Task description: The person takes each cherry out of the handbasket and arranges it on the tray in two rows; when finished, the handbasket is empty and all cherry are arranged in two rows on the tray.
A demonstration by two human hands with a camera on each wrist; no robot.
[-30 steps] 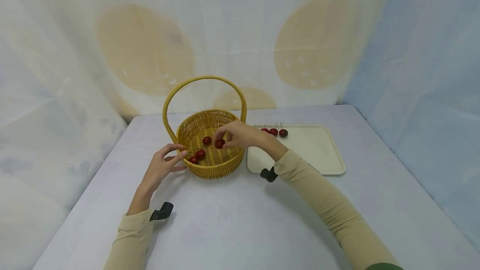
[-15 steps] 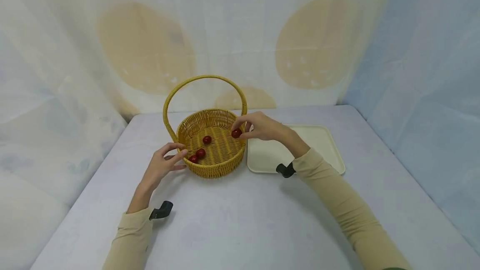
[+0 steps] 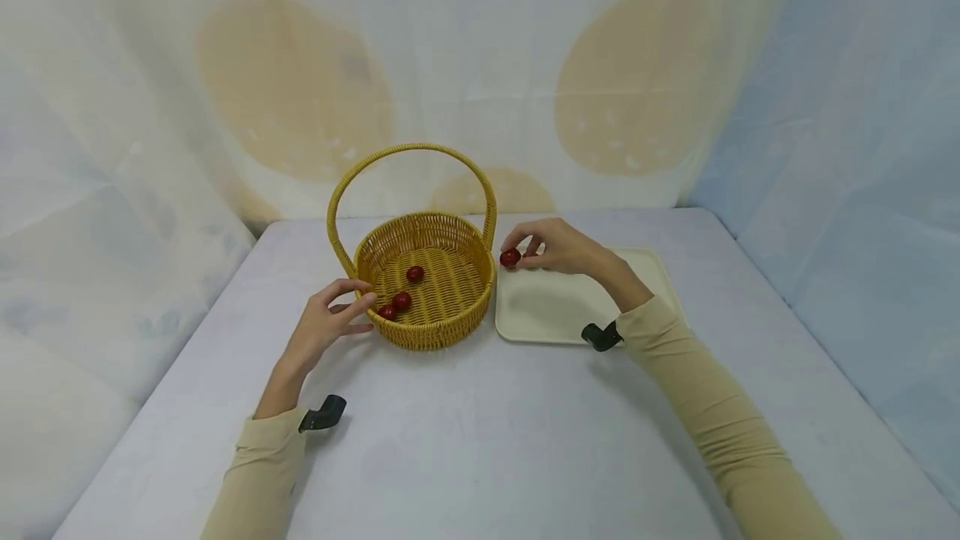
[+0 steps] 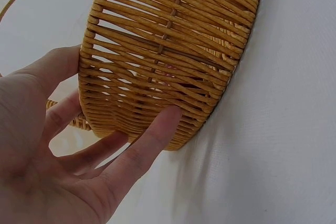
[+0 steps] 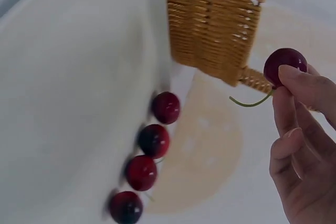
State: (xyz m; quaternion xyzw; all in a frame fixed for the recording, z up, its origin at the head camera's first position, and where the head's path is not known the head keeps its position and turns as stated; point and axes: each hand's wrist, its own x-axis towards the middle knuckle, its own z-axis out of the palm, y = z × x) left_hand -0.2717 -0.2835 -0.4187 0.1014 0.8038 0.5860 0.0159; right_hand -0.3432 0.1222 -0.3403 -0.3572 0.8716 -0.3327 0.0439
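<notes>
Your right hand (image 5: 310,148) holds one dark red cherry (image 5: 285,67) pinched between thumb and fingertips; the grip is closed down to the width of the fruit, and a thin green stem (image 5: 252,104) curves out below it in the right wrist view. From the head view, you have that cherry at the far left corner of the cream tray (image 3: 555,311), just right of the basket. Along the tray's far edge, you can see a row of four more cherries (image 5: 154,140) in the right wrist view; from the head, your fingers hide most of them.

Your left hand (image 3: 322,319) is at the left near side of the yellow woven basket (image 3: 431,336), fingers spread well apart, touching its rim and outer wall; I cannot tell how firmly you press. Three cherries (image 3: 402,301) lie inside the basket: two close together near its left near wall, the third a little farther back. The basket's tall handle (image 3: 412,147) stands upright above it. Basket and tray sit side by side on the pale tabletop (image 3: 450,440), with patterned cloth (image 3: 465,107) hanging beyond.
</notes>
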